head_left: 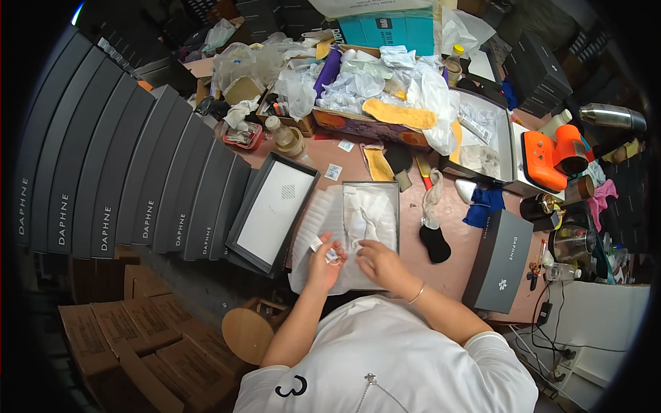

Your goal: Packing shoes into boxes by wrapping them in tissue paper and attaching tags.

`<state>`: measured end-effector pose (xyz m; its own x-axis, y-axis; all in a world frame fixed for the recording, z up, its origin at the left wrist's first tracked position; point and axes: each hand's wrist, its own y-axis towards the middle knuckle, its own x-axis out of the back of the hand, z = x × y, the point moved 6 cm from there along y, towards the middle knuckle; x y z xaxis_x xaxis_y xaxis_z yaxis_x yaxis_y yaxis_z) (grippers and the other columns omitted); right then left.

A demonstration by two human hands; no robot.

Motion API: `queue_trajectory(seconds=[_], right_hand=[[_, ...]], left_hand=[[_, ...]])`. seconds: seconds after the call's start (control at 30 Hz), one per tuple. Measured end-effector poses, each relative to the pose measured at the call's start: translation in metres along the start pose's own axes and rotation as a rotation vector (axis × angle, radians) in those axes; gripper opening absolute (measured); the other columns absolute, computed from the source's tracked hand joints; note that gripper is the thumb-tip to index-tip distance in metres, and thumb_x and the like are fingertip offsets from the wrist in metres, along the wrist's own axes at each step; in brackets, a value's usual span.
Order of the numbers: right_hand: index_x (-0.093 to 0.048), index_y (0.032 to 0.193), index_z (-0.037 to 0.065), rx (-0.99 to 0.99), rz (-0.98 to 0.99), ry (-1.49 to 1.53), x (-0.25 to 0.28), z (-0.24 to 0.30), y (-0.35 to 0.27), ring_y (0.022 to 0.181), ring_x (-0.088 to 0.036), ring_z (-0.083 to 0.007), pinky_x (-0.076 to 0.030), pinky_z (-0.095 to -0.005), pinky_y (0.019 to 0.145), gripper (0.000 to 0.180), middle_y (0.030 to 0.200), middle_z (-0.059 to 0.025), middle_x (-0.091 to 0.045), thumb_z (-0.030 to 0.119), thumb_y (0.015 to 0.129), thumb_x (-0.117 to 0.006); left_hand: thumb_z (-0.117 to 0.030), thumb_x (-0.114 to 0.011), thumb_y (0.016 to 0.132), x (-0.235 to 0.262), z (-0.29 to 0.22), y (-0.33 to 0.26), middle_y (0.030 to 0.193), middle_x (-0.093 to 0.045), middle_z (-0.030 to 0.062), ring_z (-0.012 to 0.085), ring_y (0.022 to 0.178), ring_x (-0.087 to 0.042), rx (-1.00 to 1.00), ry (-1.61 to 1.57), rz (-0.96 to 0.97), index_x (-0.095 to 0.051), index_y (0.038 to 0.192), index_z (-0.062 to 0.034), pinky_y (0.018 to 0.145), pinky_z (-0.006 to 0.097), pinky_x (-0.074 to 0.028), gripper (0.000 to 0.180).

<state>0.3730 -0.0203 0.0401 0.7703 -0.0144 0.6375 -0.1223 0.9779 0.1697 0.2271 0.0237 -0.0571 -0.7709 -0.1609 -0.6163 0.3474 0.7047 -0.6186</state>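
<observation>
My left hand is closed on small white printed sachets, palm turned up, beside the near left side of an open shoebox. White tissue paper fills the box, and whatever lies beneath it is hidden. Over the tissue hovers my right hand, its fingers bent and slightly apart, with no object visible in them; the fingertips are close to the paper. A sheet of white foam wrap sticks out along the box's left side. Left of that lies a dark grey box part with a white inside.
Tall stacks of grey shoeboxes rise at the left. Behind the work area stands a carton heaped with plastic bags and insoles. A black insole-shaped piece, a grey box and an orange device are at the right.
</observation>
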Motion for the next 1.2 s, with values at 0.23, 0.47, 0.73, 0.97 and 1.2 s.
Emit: queue_trajectory(seconds=[0.23,0.47,0.73,0.97,1.2], right_hand=[[-0.049,0.108,-0.001,-0.284,0.070,-0.374,-0.092,-0.093,0.015,0.069,-0.065,-0.0384,-0.052,-0.0444,0.059,0.041,0.073,-0.0195,-0.064,0.024,0.080,-0.067],[-0.046,0.125,0.000,-0.251,0.048,0.095,0.020,-0.026,-0.017,0.071,-0.066,-0.0341,-0.050,-0.0423,0.063,0.052,0.079,-0.0192,-0.065,0.018,0.080,-0.065],[-0.057,0.114,0.004,-0.560,-0.112,-0.521,0.164,-0.124,-0.155,0.079,-0.063,-0.0364,-0.050,-0.0454,0.067,0.038,0.084,-0.0183,-0.064,0.013,0.077,-0.061],[-0.054,0.116,0.005,-0.158,-0.130,-0.430,0.081,-0.046,-0.033,0.109,-0.052,-0.0340,-0.042,-0.0463,0.089,0.057,0.115,-0.0161,-0.056,0.027,0.069,-0.078],[-0.068,0.095,0.006,-0.162,-0.065,-0.231,-0.002,-0.096,-0.016,0.129,-0.040,-0.0375,-0.033,-0.0519,0.104,0.016,0.131,-0.0152,-0.052,0.009,0.080,-0.068]], left_hand=[[-0.014,-0.059,0.087,0.025,-0.002,0.002,0.103,-0.055,0.0139,0.0211,0.077,-0.056,0.027,-0.143,-0.135,-0.045,0.125,-0.0073,0.071,0.035,-0.050,0.040],[-0.015,-0.058,0.088,0.031,-0.007,-0.004,0.107,-0.056,0.0144,0.0230,0.082,-0.057,0.019,-0.014,-0.113,-0.043,0.128,-0.0076,0.075,0.036,-0.050,0.043],[-0.017,-0.059,0.087,-0.021,0.006,-0.004,0.115,-0.053,0.0165,0.0210,0.082,-0.061,0.047,0.446,0.053,-0.028,0.141,-0.0010,0.074,0.035,-0.054,0.064],[-0.015,-0.059,0.087,0.006,-0.017,0.012,0.115,-0.052,0.0140,0.0233,0.085,-0.060,-0.126,0.367,-0.209,-0.018,0.147,-0.0101,0.075,0.038,-0.054,0.073],[-0.019,-0.061,0.090,-0.011,-0.010,0.005,0.118,-0.050,0.0132,0.0186,0.089,-0.060,-0.126,0.576,-0.089,-0.032,0.141,-0.0019,0.077,0.033,-0.054,0.061]])
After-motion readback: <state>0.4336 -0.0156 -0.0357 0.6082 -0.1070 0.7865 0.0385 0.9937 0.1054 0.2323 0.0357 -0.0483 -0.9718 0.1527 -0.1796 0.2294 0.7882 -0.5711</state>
